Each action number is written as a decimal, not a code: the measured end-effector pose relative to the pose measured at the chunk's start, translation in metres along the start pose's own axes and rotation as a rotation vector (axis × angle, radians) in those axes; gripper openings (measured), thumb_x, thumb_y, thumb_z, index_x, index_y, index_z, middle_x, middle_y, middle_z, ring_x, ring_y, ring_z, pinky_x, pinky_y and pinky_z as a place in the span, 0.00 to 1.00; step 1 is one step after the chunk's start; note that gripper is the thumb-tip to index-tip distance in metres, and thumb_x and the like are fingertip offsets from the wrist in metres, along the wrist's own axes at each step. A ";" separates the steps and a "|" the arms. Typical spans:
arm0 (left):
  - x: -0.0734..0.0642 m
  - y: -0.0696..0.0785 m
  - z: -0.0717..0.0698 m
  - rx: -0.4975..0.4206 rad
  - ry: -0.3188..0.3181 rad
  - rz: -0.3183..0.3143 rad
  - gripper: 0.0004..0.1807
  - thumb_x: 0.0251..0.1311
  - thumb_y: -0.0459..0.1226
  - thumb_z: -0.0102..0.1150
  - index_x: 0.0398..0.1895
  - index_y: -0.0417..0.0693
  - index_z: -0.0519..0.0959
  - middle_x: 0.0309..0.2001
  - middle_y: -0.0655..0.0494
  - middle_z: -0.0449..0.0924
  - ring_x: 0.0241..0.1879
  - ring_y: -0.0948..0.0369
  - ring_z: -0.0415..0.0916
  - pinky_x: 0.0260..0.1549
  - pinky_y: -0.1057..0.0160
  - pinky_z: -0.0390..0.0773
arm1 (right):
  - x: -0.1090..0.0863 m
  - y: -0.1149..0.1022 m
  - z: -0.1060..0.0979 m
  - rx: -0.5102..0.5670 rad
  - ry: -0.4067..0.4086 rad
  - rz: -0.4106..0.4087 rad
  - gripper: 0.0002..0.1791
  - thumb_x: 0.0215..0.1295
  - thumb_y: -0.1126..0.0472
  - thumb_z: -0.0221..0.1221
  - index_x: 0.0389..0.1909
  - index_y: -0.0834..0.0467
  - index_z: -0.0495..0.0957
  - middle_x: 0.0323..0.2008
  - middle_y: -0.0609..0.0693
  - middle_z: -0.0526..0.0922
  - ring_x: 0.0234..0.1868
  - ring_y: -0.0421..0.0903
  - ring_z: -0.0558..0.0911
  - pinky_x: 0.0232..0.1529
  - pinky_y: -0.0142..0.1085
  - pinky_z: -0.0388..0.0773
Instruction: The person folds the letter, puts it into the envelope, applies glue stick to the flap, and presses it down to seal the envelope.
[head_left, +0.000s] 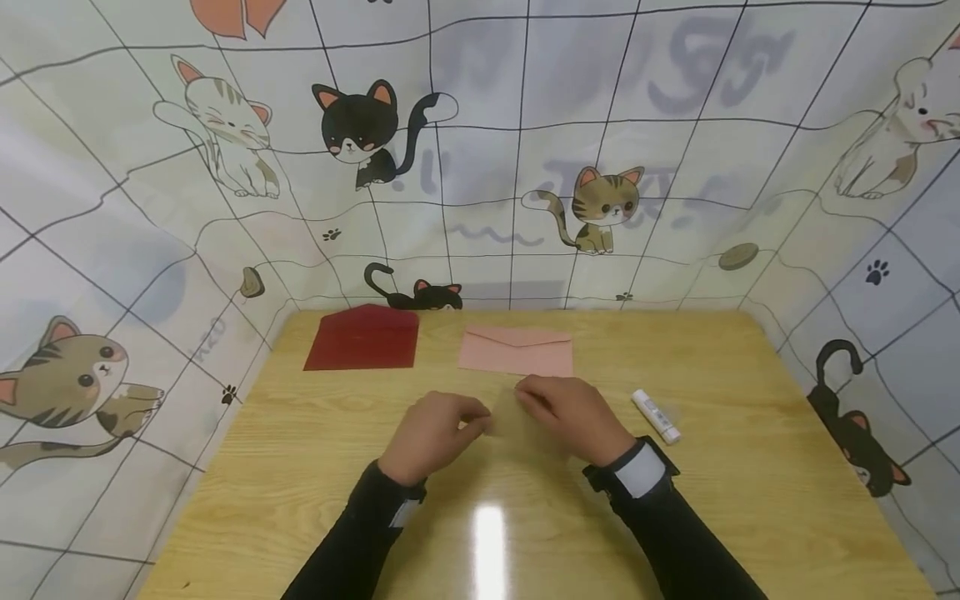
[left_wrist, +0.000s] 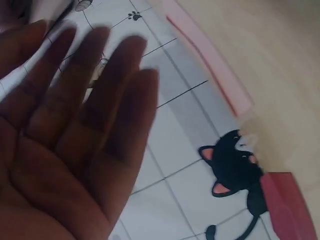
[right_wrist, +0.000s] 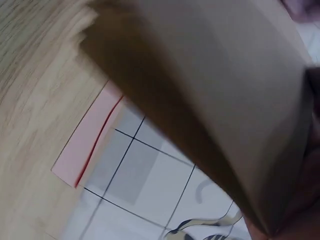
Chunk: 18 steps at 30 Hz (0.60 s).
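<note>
My right hand [head_left: 577, 417] pinches a brown paper envelope [right_wrist: 225, 95] over the middle of the table. The envelope is blurred, its two layers gape apart in the right wrist view, and it blends into the wood in the head view. To its left is my left hand [head_left: 431, 437], thumb and forefinger a little apart near the envelope's left side. In the left wrist view its fingers [left_wrist: 120, 115] are extended and blurred, with nothing seen held in them. Just beyond the hands lies a pink envelope [head_left: 517, 356], its flap side up.
A dark red envelope [head_left: 363, 340] lies at the table's back left. To the right of my right hand a white glue stick [head_left: 656, 416] lies on its side. A cat-print cloth [head_left: 480, 217] hangs behind and at both sides of the wooden table [head_left: 750, 500].
</note>
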<state>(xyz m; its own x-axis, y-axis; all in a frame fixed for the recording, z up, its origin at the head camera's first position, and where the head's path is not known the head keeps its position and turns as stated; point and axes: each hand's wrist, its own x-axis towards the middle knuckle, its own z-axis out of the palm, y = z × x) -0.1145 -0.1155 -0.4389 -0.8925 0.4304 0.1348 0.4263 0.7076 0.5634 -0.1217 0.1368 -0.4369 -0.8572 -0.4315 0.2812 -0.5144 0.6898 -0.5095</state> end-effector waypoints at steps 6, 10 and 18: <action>0.009 0.013 0.001 0.007 0.080 0.126 0.11 0.77 0.43 0.71 0.56 0.50 0.91 0.47 0.56 0.96 0.42 0.61 0.91 0.45 0.61 0.90 | 0.003 -0.010 0.010 -0.146 -0.029 -0.146 0.08 0.84 0.55 0.65 0.46 0.49 0.92 0.33 0.42 0.92 0.29 0.33 0.79 0.33 0.31 0.79; 0.008 0.014 0.003 0.069 0.182 0.194 0.02 0.74 0.39 0.74 0.41 0.51 0.91 0.35 0.61 0.94 0.33 0.66 0.86 0.38 0.68 0.85 | 0.003 -0.013 0.011 -0.185 0.012 -0.175 0.06 0.81 0.55 0.68 0.45 0.49 0.93 0.31 0.41 0.90 0.28 0.32 0.77 0.30 0.29 0.77; -0.003 -0.006 -0.009 0.114 0.390 0.192 0.07 0.66 0.30 0.80 0.37 0.52 0.91 0.34 0.58 0.95 0.34 0.61 0.92 0.37 0.59 0.91 | -0.005 -0.002 -0.003 -0.145 0.003 -0.128 0.05 0.81 0.57 0.69 0.44 0.46 0.92 0.32 0.37 0.89 0.28 0.29 0.74 0.32 0.29 0.75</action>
<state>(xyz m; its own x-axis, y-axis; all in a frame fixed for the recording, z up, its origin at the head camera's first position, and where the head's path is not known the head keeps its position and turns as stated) -0.1156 -0.1260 -0.4352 -0.7749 0.3322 0.5377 0.5839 0.7018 0.4080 -0.1159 0.1394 -0.4343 -0.7844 -0.5195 0.3390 -0.6175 0.7061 -0.3466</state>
